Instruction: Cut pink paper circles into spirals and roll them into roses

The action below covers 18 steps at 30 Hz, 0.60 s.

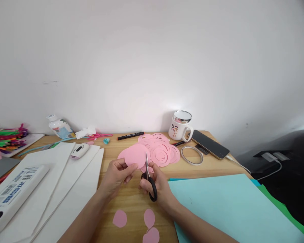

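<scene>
In my left hand [119,175] a round piece of pink paper [135,155] is pinched between thumb and fingers. My right hand [158,185] grips a pair of scissors [152,189] with black handles, its metal blades upright at the right edge of that paper. Just behind both hands lies a heap of pink paper spirals [162,152], partly covered by the held piece. Small pink paper scraps [120,218] rest on the wooden table [126,202] between my forearms.
White sheets [83,189] and a white box [15,195] occupy the left. Light blue paper [225,202] lies at right. Behind stand a mug [178,126] and a bottle [60,127], with a marker [130,135], a tape ring [192,155] and a phone [210,145] on the table.
</scene>
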{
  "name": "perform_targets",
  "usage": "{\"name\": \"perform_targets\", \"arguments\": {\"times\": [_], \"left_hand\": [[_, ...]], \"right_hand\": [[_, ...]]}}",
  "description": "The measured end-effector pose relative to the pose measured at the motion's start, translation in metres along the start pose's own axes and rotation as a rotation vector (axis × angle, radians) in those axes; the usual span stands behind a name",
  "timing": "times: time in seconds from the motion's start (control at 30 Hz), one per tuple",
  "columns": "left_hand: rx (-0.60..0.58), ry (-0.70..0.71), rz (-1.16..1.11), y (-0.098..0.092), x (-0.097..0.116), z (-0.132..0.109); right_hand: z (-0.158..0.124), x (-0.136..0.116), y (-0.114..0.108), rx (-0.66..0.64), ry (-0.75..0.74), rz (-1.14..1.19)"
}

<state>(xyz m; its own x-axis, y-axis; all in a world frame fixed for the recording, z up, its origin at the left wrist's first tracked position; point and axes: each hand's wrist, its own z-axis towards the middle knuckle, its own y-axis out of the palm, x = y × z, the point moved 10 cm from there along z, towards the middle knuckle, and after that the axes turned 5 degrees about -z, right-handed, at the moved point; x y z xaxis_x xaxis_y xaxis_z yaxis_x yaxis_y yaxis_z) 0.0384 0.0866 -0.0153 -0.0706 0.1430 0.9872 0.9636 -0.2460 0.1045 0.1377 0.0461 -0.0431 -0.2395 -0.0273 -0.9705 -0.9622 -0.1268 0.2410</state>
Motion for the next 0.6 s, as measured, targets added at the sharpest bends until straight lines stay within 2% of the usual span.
{"name": "perform_targets", "arguments": {"times": [0.47, 0.6], "left_hand": [[0.061, 0.028, -0.090, -0.006, 0.005, 0.001], [-0.017, -0.030, -0.137, 0.005, 0.000, 0.000]], "right_hand": [[0.001, 0.004, -0.002, 0.023, 0.044, -0.039], [0.000, 0.005, 0.000, 0.009, 0.033, -0.019]]}}
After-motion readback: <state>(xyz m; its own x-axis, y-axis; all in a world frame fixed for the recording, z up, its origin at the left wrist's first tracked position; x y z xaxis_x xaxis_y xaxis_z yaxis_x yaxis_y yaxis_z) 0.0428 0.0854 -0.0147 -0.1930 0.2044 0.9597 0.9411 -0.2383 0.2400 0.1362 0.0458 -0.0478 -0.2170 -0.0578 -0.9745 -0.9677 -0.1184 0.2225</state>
